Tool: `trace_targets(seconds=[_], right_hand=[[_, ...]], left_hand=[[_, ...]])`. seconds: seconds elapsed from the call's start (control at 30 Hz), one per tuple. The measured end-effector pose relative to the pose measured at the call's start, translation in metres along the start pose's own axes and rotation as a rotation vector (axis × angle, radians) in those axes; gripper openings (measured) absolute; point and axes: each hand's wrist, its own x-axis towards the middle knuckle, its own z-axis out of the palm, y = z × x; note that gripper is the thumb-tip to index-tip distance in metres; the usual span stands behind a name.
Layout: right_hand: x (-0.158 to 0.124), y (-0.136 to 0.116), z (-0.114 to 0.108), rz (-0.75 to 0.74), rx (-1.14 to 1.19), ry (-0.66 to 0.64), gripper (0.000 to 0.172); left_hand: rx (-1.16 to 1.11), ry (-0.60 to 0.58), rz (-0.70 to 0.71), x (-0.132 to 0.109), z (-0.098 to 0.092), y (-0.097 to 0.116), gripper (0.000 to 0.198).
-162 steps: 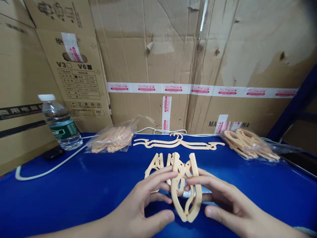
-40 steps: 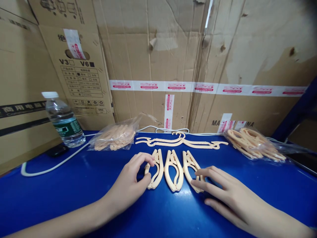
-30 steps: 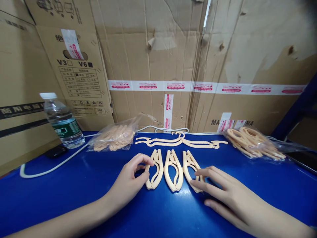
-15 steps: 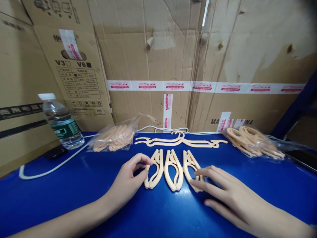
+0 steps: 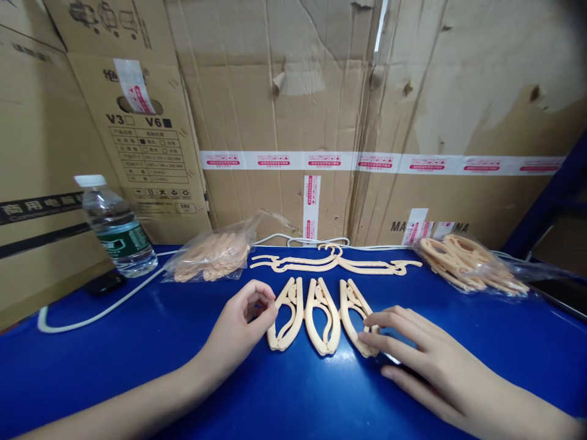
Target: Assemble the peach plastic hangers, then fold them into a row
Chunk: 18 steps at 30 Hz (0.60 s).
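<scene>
Three folded peach-coloured plastic hangers stand side by side on the blue table: a left one (image 5: 285,330), a middle one (image 5: 323,330) and a right one (image 5: 351,321). My left hand (image 5: 247,315) is at the outer edge of the left hanger, thumb and forefinger curled together; anything between their tips is too small to make out. Fingers apart, my right hand (image 5: 413,348) reaches over the right hanger, its fingertips covering part of it. Behind the row lie unfolded hangers (image 5: 312,264), their hooks at the centre.
A clear bag of hangers (image 5: 213,255) lies at the back left, another bag (image 5: 472,263) at the back right. On the left stand a water bottle (image 5: 121,235) and a small black object (image 5: 105,283). A white cable (image 5: 105,311) runs along cardboard boxes (image 5: 275,201).
My left thumb and forefinger have closed together beside the left hanger. My right fingers have shifted slightly to the right. The view has moved a little.
</scene>
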Motion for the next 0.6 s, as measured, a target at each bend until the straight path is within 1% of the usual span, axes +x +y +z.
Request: trace_targets(seconds=[0.27,0.43,0.6], right_hand=[[-0.0009,0.0012,0.0022,-0.010,-0.021,0.049,0.040],[-0.0007,0.0010,0.0036,0.016,0.032,0.066,0.039],[0.0007,0.0006,0.0011,0.003,0.039,0.073,0.038]], left_hand=[[0.011,-0.008,0.014,0.0022,0.0004,-0.0013,0.016],[-0.004,-0.003,0.017,0.0023,0.0009,-0.0063,0.017],[0.006,-0.046,-0.011,-0.0001,0.0000,-0.0078,0.018]])
